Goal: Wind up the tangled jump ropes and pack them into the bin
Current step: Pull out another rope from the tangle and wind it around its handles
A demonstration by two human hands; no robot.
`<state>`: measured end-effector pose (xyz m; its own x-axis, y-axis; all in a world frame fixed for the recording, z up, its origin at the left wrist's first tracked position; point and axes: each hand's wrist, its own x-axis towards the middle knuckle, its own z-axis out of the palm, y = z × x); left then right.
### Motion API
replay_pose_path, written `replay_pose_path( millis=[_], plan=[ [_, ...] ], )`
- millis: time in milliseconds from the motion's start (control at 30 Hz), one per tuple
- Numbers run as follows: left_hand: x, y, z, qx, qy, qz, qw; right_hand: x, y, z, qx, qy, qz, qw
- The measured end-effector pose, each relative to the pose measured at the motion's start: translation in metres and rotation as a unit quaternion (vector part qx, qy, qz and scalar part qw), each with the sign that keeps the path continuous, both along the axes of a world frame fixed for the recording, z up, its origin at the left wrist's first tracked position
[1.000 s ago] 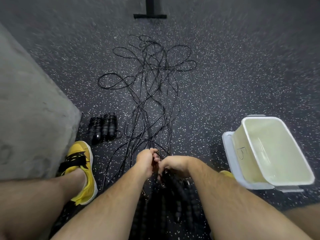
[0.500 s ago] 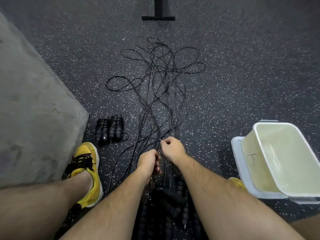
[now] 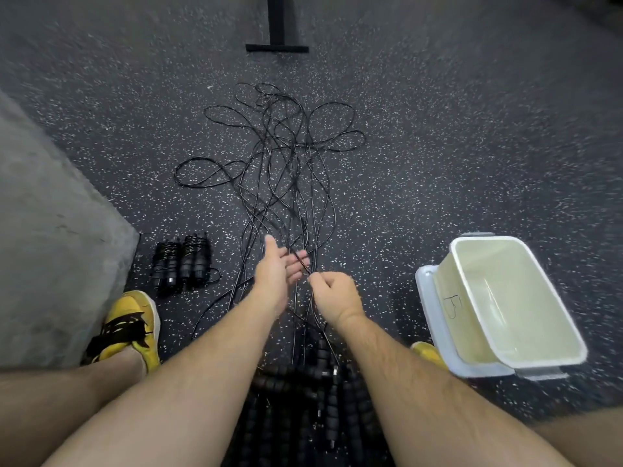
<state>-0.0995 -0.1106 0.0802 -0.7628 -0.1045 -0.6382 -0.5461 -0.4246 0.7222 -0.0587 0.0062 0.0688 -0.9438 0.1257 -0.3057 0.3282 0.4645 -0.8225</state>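
Note:
A tangle of thin black jump ropes (image 3: 279, 170) sprawls over the speckled floor ahead of me. Their black foam handles (image 3: 323, 382) lie bunched between my forearms. My right hand (image 3: 333, 298) pinches one black cord near its fingertips. My left hand (image 3: 276, 271) is spread with straight fingers, and that cord runs across its fingertips. A cream bin (image 3: 505, 298) stands at the right, with nothing inside it. Two wound ropes (image 3: 182, 261) lie side by side at the left.
The bin rests on a pale lid (image 3: 435, 318). A grey concrete block (image 3: 50, 230) fills the left side. My yellow shoe (image 3: 128, 325) sits beside it. A black stand foot (image 3: 276, 47) stands on the floor beyond the ropes.
Both hands have moved forward over the cords. My left hand has spread its fingers from a curled grip, while the right keeps pinching a cord.

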Motion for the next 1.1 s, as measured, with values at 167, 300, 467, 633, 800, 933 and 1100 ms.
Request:
replay_pose_path(
  millis=[167,300,467,633,800,933,1100],
  plan=[
    [-0.038,0.010,0.069,-0.009,0.079,-0.023,0.997,-0.007,0.016,0.040,-0.110,-0.098,0.045,0.988],
    [-0.034,0.019,0.133,-0.053,0.137,-0.166,0.975,-0.035,0.022,0.113,-0.303,-0.103,-0.014,0.947],
    [0.004,0.027,0.197,-0.111,0.158,-0.344,0.919,-0.067,0.026,0.219,-0.353,0.000,-0.126,0.927],
    [0.025,0.013,0.236,-0.174,0.176,-0.369,0.896,-0.061,0.035,0.318,-0.201,0.092,-0.053,0.974],
    [0.023,-0.003,0.276,-0.139,0.293,-0.332,0.886,-0.026,0.027,0.364,-0.196,0.145,0.060,0.968],
    [0.020,-0.003,0.299,0.019,0.341,-0.301,0.890,-0.024,0.017,0.373,-0.105,0.187,0.106,0.971],
    [0.002,-0.010,0.324,0.149,0.286,-0.193,0.927,-0.017,0.018,0.374,-0.087,0.125,0.161,0.975]
  ],
)
